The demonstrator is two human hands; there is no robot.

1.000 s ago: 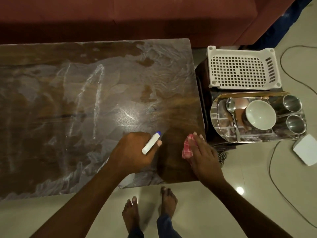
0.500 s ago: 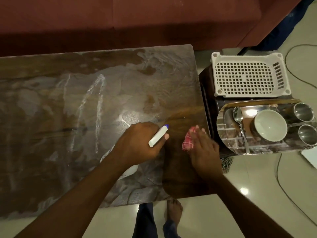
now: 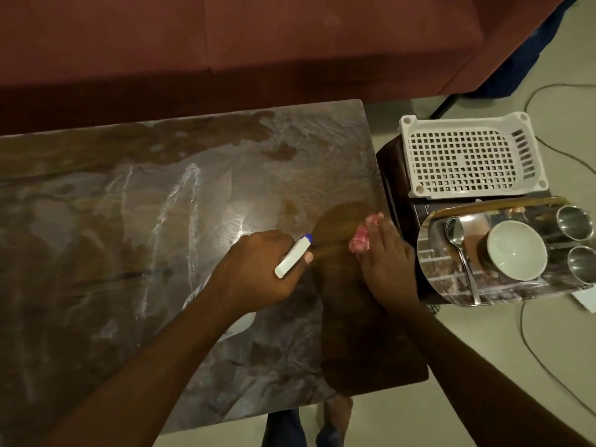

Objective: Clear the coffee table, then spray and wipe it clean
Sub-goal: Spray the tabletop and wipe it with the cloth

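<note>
This is a home living room. A dark red sofa (image 3: 225, 43) runs along the far edge of a low wooden surface (image 3: 96, 253), with pale floor tiles (image 3: 403, 424) around it. Just beside the surface's right edge stands a small dark side stand (image 3: 392, 175) carrying a white plastic basket (image 3: 467, 156) and a steel tray (image 3: 451, 279) with a bowl (image 3: 516, 250), spoon (image 3: 454, 230) and two steel cups (image 3: 574, 217). A cable (image 3: 532, 343) trails over the floor.
</note>
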